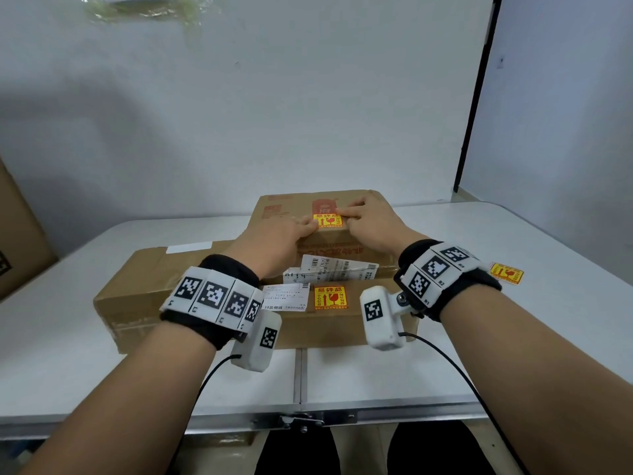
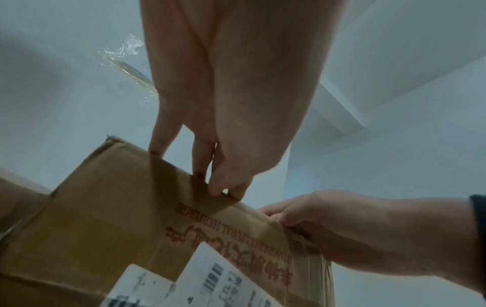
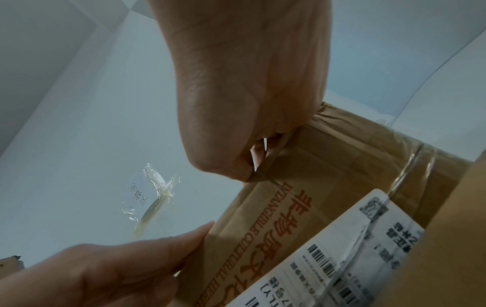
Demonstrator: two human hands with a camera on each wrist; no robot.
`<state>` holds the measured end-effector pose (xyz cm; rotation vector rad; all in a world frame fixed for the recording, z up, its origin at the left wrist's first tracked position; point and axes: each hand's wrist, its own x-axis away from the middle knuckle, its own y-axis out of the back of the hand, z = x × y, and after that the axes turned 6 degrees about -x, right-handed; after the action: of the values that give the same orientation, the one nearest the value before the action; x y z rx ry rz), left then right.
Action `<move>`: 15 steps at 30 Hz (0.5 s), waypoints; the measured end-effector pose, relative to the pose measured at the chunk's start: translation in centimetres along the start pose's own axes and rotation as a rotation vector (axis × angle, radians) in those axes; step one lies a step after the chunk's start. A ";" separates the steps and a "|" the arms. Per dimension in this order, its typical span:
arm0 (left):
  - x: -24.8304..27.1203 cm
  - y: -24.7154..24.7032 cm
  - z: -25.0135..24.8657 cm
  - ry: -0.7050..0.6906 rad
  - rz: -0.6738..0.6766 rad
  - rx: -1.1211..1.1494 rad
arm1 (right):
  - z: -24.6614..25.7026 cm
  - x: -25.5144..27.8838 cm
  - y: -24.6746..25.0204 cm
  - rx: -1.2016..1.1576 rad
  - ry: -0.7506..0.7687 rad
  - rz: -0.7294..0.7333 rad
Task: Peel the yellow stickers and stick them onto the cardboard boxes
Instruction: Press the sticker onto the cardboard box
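Two cardboard boxes are stacked on the table in the head view: a smaller upper box [image 1: 284, 209] on a long flat lower box [image 1: 147, 286]. A yellow sticker [image 1: 328, 221] lies on the upper box's top by its front edge. My left hand [image 1: 294, 233] touches the sticker's left end with straight fingers [image 2: 218, 187]. My right hand [image 1: 363, 216] presses its fingers along the sticker's top and right side. The lower box bears another yellow sticker [image 1: 330, 297]. A third yellow sticker [image 1: 506, 273] lies loose on the table at the right. In both wrist views the sticker is hidden.
White shipping labels [image 1: 334, 270] cover the upper box's front face. A large cardboard box [image 1: 17, 234] stands at the far left. The white folding table [image 1: 445, 354] has a centre seam and a metal latch [image 1: 301, 421] at its near edge. The wall stands close behind.
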<state>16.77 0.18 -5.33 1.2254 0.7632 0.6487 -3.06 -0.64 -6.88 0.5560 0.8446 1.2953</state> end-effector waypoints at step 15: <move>0.5 1.3 -1.2 0.185 0.007 0.112 | -0.3 -0.2 -0.2 -0.039 -0.003 0.001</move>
<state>16.07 1.52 -4.30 1.2826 0.9601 0.7402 -3.25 -0.95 -7.16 0.5272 0.8147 1.3088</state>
